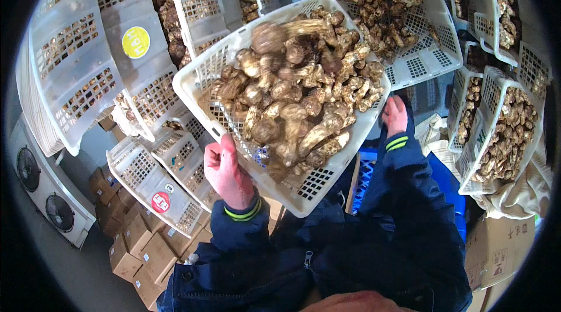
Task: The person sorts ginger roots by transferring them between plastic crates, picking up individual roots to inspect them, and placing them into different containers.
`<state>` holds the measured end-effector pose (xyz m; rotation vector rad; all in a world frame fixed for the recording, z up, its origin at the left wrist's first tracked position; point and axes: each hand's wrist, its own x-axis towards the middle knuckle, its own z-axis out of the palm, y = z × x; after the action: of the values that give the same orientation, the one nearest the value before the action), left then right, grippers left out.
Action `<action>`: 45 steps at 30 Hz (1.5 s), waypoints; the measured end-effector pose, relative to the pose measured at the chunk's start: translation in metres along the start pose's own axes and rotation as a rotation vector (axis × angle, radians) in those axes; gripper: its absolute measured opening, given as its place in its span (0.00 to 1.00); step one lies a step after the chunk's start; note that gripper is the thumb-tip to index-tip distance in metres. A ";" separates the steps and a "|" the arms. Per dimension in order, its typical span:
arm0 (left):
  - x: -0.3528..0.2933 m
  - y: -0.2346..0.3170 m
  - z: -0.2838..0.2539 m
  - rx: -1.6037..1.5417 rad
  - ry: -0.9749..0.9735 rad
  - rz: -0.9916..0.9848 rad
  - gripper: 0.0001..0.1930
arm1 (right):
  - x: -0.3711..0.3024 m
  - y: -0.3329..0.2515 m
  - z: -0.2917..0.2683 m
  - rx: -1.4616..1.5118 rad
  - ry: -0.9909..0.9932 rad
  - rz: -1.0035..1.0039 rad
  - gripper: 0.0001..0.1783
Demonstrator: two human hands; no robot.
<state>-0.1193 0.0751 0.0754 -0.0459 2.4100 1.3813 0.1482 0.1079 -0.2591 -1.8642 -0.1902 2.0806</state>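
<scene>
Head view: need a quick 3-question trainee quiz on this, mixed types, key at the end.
1. True or false: the white crate between the left hand and the right hand is empty.

2. What colour are the cuff bands?
A) Red
B) Yellow-green
C) White

3. On which side of the picture is the twin-fan unit?

Key
1. False; it holds many mushrooms.
2. B
3. Left

Produce storeroom; mushrooms (266, 130), stacked crates (65, 69), cardboard boxes (158, 255)
</scene>
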 end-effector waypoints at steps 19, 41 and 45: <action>0.007 -0.035 -0.017 -0.040 0.054 0.138 0.11 | -0.021 0.006 0.025 0.300 -0.285 0.267 0.19; 0.010 -0.041 -0.018 -0.069 0.033 0.200 0.11 | 0.179 -0.221 0.053 -1.240 0.084 -1.051 0.22; 0.010 -0.036 -0.018 0.087 0.110 0.152 0.11 | 0.231 -0.259 0.086 -1.895 0.186 -0.848 0.19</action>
<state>-0.1266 0.0426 0.0503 0.0869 2.6095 1.3691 0.0867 0.4383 -0.3818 -1.7532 -2.9135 0.7281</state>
